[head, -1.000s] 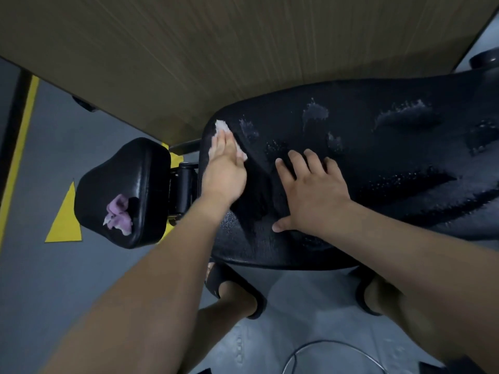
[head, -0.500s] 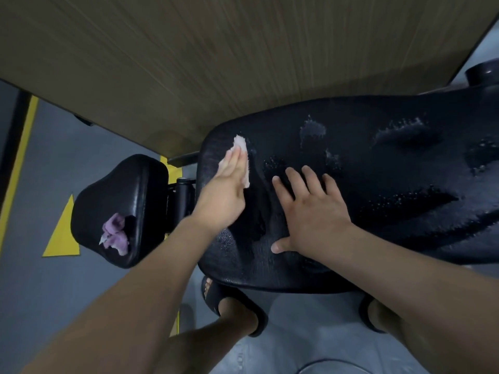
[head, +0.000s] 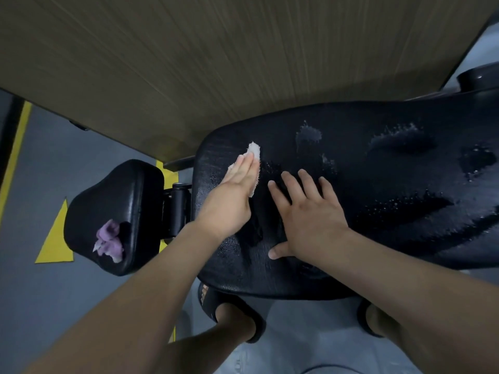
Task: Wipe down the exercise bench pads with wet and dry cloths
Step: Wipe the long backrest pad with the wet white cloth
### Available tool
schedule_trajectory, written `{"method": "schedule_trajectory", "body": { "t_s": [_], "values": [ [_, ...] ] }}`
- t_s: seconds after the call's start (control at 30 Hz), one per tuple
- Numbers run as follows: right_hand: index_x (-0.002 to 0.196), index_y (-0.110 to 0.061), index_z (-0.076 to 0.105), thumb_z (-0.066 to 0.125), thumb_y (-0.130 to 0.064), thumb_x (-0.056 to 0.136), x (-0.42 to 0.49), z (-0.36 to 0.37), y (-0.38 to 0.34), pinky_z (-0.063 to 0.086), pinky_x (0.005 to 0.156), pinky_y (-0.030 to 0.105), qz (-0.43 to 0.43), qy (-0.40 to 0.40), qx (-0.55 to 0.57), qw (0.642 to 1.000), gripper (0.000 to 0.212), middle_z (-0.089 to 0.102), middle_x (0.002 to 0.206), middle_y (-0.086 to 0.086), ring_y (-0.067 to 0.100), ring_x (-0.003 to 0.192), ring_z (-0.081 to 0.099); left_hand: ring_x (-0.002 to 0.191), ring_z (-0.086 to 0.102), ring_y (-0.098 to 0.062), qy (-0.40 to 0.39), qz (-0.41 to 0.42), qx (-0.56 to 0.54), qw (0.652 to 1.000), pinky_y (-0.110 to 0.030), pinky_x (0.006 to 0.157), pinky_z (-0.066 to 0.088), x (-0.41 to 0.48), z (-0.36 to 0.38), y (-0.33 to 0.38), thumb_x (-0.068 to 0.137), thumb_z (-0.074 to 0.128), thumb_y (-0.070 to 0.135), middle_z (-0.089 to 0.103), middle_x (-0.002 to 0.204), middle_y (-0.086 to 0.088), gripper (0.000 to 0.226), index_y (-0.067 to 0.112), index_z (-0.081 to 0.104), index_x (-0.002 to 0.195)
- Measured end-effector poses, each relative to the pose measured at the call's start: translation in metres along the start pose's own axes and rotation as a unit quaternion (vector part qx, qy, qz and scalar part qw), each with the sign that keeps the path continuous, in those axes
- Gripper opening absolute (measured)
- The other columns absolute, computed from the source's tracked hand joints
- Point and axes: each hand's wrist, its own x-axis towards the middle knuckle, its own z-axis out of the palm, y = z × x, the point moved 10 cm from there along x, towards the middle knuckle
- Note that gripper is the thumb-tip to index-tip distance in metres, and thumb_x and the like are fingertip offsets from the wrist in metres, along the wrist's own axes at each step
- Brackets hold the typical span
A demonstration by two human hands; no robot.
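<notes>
The long pad (head: 378, 211) runs from the middle of the scene to the right, black and still beaded with water patches (head: 307, 134) over its middle and right parts. The left hand (head: 232, 195), fingers straight and flat, presses a white cloth (head: 253, 151) onto the pad's far left end. Over the last second it has slid the cloth in from the left edge towards the right hand (head: 307, 220), which stays spread flat on the pad just beside it and holds nothing. So the stroke is working rightwards, and most of the wet surface is still to do. I cannot tell whether this cloth is the wet or the dry one. A purple cloth (head: 108, 241) lies unmoved on the seat pad (head: 118, 195), left.
</notes>
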Motion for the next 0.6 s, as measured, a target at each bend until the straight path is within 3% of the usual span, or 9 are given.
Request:
{"method": "schedule_trajectory", "body": {
  "t_s": [0.13,0.2,0.3,0.37,0.5,0.6],
  "values": [
    [0.158,-0.022,-0.025,0.054,-0.09,0.072,-0.001,0.0,0.0,-0.004,0.124,0.057,-0.003,0.001,-0.005,1.0,0.134,-0.025,0.166,0.006,0.034,0.153,-0.022,0.156,-0.009,-0.006,0.004,-0.023,0.0,1.0,-0.029,0.128,0.003,0.021,-0.007,-0.011,0.084,0.039,-0.016,-0.001,0.171,0.009,0.095,0.024,0.007,0.164],
    [0.157,-0.023,-0.025,0.053,-0.091,0.072,-0.003,-0.001,0.001,-0.005,0.125,0.056,-0.003,0.001,-0.006,1.0,0.134,-0.025,0.166,0.005,0.034,0.153,-0.022,0.156,-0.006,-0.009,0.019,-0.083,-0.022,0.996,-0.03,0.128,0.001,0.034,-0.022,-0.036,0.078,0.038,-0.018,0.002,0.171,0.005,0.1,0.023,0.007,0.164],
    [0.158,-0.023,-0.025,0.052,-0.091,0.072,-0.003,-0.001,0.001,-0.005,0.125,0.056,-0.002,0.007,-0.006,1.0,0.134,-0.024,0.166,0.005,0.033,0.154,-0.022,0.157,-0.006,-0.014,0.032,-0.161,-0.037,0.986,-0.029,0.127,0.011,0.042,-0.036,-0.061,0.079,0.036,-0.018,0.0,0.172,0.005,0.1,0.023,0.003,0.164],
    [0.158,-0.023,-0.024,0.053,-0.091,0.072,-0.003,-0.001,0.001,-0.005,0.125,0.055,-0.004,0.011,-0.002,1.0,0.134,-0.023,0.167,0.005,0.033,0.154,-0.021,0.157,-0.006,-0.016,0.049,-0.148,-0.036,0.987,-0.029,0.127,0.01,0.042,-0.033,-0.044,0.081,0.036,-0.018,-0.001,0.172,0.003,0.099,0.022,0.001,0.164],
    [0.158,-0.023,-0.024,0.054,-0.09,0.072,-0.001,-0.001,0.001,-0.006,0.124,0.056,-0.006,0.01,0.0,1.0,0.134,-0.024,0.167,0.005,0.033,0.153,-0.022,0.158,-0.002,-0.014,0.028,-0.017,-0.038,0.999,-0.034,0.129,0.006,0.047,-0.013,0.002,0.083,0.037,-0.018,0.004,0.171,0.002,0.094,0.021,0.01,0.164],
    [0.157,-0.023,-0.025,0.053,-0.091,0.072,-0.001,-0.001,0.002,-0.006,0.124,0.056,-0.011,0.005,-0.005,1.0,0.134,-0.025,0.166,0.005,0.033,0.153,-0.023,0.158,0.002,-0.016,0.034,-0.065,-0.026,0.997,-0.035,0.128,0.011,0.056,-0.033,-0.034,0.075,0.036,-0.019,0.011,0.171,-0.001,0.104,0.027,0.006,0.164]
  ]
}}
